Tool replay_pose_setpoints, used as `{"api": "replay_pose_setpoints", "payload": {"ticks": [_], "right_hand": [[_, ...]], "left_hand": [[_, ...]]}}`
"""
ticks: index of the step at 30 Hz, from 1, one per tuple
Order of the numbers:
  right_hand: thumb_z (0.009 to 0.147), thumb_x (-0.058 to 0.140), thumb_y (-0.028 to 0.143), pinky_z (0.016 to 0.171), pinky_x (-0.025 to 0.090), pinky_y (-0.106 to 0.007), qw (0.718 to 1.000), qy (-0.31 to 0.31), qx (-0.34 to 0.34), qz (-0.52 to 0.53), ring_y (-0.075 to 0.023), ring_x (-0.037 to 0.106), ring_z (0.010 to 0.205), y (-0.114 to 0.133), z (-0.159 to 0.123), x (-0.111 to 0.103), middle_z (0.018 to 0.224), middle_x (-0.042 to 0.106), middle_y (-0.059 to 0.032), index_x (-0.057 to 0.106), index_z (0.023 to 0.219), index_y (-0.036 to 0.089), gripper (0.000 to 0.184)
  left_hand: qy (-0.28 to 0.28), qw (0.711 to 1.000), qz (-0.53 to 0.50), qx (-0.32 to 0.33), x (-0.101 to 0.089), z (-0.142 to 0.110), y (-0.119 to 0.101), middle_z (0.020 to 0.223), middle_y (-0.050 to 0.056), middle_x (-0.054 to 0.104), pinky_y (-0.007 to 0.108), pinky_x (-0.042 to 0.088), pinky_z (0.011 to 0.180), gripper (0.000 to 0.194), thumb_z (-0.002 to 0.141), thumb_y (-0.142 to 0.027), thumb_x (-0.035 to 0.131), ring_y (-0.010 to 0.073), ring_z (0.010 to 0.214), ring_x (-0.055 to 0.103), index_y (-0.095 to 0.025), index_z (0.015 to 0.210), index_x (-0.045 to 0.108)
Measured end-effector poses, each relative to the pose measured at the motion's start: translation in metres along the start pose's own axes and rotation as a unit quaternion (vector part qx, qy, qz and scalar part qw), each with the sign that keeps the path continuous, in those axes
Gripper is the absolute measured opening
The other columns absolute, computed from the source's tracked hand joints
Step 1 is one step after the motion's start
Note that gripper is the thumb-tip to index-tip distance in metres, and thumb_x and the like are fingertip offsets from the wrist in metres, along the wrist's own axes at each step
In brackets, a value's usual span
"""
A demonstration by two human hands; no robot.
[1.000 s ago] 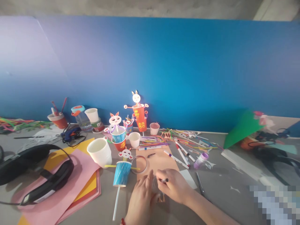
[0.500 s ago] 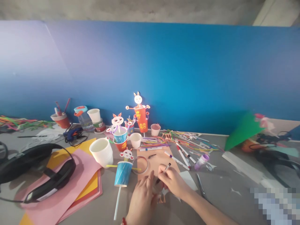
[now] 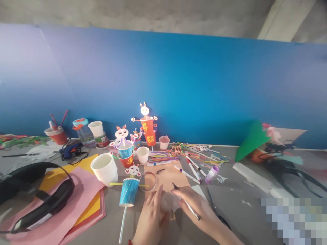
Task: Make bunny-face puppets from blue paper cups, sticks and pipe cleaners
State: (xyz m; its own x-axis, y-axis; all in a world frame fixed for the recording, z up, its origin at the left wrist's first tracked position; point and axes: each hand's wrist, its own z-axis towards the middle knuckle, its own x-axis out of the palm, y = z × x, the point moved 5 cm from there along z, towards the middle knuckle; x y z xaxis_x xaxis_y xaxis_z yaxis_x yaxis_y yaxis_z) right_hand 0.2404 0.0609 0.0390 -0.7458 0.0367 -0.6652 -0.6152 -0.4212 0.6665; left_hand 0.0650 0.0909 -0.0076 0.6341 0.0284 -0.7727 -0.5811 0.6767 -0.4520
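Note:
My left hand point(image 3: 150, 216) is low at the centre, its fingers together around the left edge of a pale, see-through round piece point(image 3: 167, 201). What exactly the piece is, I cannot make out. From the other side my right hand point(image 3: 195, 206) reaches its edge, with a black-and-white pen point(image 3: 190, 208) tucked in the fingers, dark tip pointing away from me. Beneath both lies a sheet of orange-tan paper point(image 3: 170, 178). A blue paper cup figure point(image 3: 129, 192) with a rabbit face and a straw lies left of my left hand.
Farther back stand rabbit-faced cup figures point(image 3: 148, 131) and white cups point(image 3: 104, 170). Markers point(image 3: 187, 174), a purple glue stick point(image 3: 212, 174) and scissors point(image 3: 216, 209) lie to the right. Headphones point(image 3: 60, 200) rest on coloured paper point(image 3: 83, 183) at left. A blue panel point(image 3: 194, 85) closes off the back.
The pen has swung round in my right hand, from tip down at the piece to tip pointing away. My right fingers now touch the piece's edge. The view has shifted slightly.

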Motion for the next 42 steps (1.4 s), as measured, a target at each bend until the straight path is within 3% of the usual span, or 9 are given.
{"api": "replay_pose_setpoints", "payload": {"ticks": [4, 8, 13, 17, 20, 23, 30, 35, 42], "right_hand": [[0.080, 0.054, 0.008, 0.103, 0.047, -0.037, 0.998, 0.041, -0.046, 0.019, -0.0260, 0.056, 0.126, 0.008, 0.000, 0.012, 0.134, 0.061, -0.0126, 0.050, 0.136, 0.023, 0.059], [0.076, 0.057, 0.008, 0.102, 0.047, -0.038, 0.998, 0.046, -0.034, 0.027, -0.0271, 0.056, 0.125, 0.010, 0.003, 0.014, 0.132, 0.062, -0.0118, 0.054, 0.127, 0.023, 0.054], [0.085, 0.062, 0.021, 0.103, 0.046, -0.041, 0.990, -0.126, 0.012, -0.056, -0.0289, 0.056, 0.124, 0.001, -0.015, -0.020, 0.131, 0.061, -0.0105, 0.051, 0.126, 0.027, 0.043], [0.086, 0.064, 0.038, 0.100, 0.048, -0.043, 0.931, -0.325, 0.077, -0.144, -0.0320, 0.060, 0.119, -0.020, -0.053, -0.072, 0.127, 0.062, -0.0122, 0.052, 0.122, 0.026, 0.040], [0.085, 0.061, 0.050, 0.085, 0.054, -0.037, 0.881, -0.398, 0.197, -0.166, -0.0301, 0.067, 0.105, -0.057, -0.081, -0.109, 0.118, 0.066, -0.0103, 0.053, 0.120, 0.026, 0.044], [0.081, 0.056, 0.059, 0.070, 0.054, -0.036, 0.855, -0.384, 0.271, -0.220, -0.0308, 0.070, 0.093, -0.100, -0.096, -0.134, 0.113, 0.069, -0.0108, 0.055, 0.112, 0.026, 0.046], [0.085, 0.051, 0.050, 0.065, 0.051, -0.032, 0.860, -0.271, 0.273, -0.336, -0.0268, 0.071, 0.086, -0.171, -0.070, -0.147, 0.103, 0.073, -0.0073, 0.055, 0.109, 0.027, 0.034], [0.085, 0.053, 0.041, 0.059, 0.048, -0.034, 0.860, -0.231, 0.282, -0.357, -0.0296, 0.071, 0.074, -0.184, -0.056, -0.137, 0.089, 0.076, -0.0096, 0.060, 0.104, 0.023, 0.027], [0.084, 0.052, 0.027, 0.070, 0.051, -0.038, 0.858, -0.202, 0.269, -0.388, -0.0319, 0.072, 0.085, -0.184, -0.063, -0.132, 0.104, 0.075, -0.0150, 0.064, 0.109, 0.020, 0.028]], "left_hand": [[-0.007, 1.000, -0.019, 0.023, -0.004, 0.001, -0.007, 0.140, 0.019, 0.056, 0.051, 0.051, 0.101, 0.084, 0.082, -0.007, 0.053, 0.0318, 0.127, 0.056, -0.020, 0.154, 0.012], [0.000, 0.999, -0.032, 0.004, -0.007, -0.001, -0.005, 0.143, 0.018, 0.054, 0.047, 0.053, 0.101, 0.086, 0.085, -0.015, 0.058, 0.0295, 0.127, 0.057, -0.020, 0.154, 0.008], [-0.013, 0.999, 0.041, 0.017, -0.011, 0.000, -0.006, 0.139, 0.020, 0.057, 0.053, 0.053, 0.099, 0.076, 0.084, -0.028, 0.065, 0.0370, 0.130, 0.053, -0.017, 0.149, 0.027], [-0.005, 0.998, 0.060, 0.024, -0.008, 0.002, -0.004, 0.128, 0.019, 0.064, 0.050, 0.055, 0.095, 0.071, 0.079, -0.022, 0.063, 0.0353, 0.119, 0.061, -0.013, 0.144, 0.035], [0.006, 0.997, 0.065, 0.039, -0.003, 0.001, 0.000, 0.126, 0.016, 0.066, 0.046, 0.056, 0.094, 0.073, 0.080, -0.022, 0.064, 0.0328, 0.116, 0.062, -0.016, 0.146, 0.034], [0.010, 0.996, 0.068, 0.063, -0.001, 0.000, 0.003, 0.125, 0.015, 0.067, 0.044, 0.056, 0.092, 0.074, 0.081, -0.023, 0.066, 0.0315, 0.115, 0.063, -0.018, 0.147, 0.033], [0.003, 0.996, 0.058, 0.071, -0.003, -0.001, 0.003, 0.121, 0.013, 0.070, 0.040, 0.057, 0.089, 0.076, 0.078, -0.014, 0.064, 0.0288, 0.109, 0.066, -0.018, 0.148, 0.033], [-0.001, 0.997, 0.059, 0.056, -0.002, -0.002, 0.003, 0.119, 0.015, 0.070, 0.042, 0.057, 0.090, 0.074, 0.076, -0.017, 0.068, 0.0296, 0.107, 0.066, -0.014, 0.144, 0.038], [-0.027, 0.994, 0.078, 0.069, 0.000, -0.003, 0.005, 0.124, 0.016, 0.069, 0.042, 0.057, 0.090, 0.066, 0.081, -0.025, 0.068, 0.0302, 0.110, 0.066, -0.014, 0.141, 0.044]]}}
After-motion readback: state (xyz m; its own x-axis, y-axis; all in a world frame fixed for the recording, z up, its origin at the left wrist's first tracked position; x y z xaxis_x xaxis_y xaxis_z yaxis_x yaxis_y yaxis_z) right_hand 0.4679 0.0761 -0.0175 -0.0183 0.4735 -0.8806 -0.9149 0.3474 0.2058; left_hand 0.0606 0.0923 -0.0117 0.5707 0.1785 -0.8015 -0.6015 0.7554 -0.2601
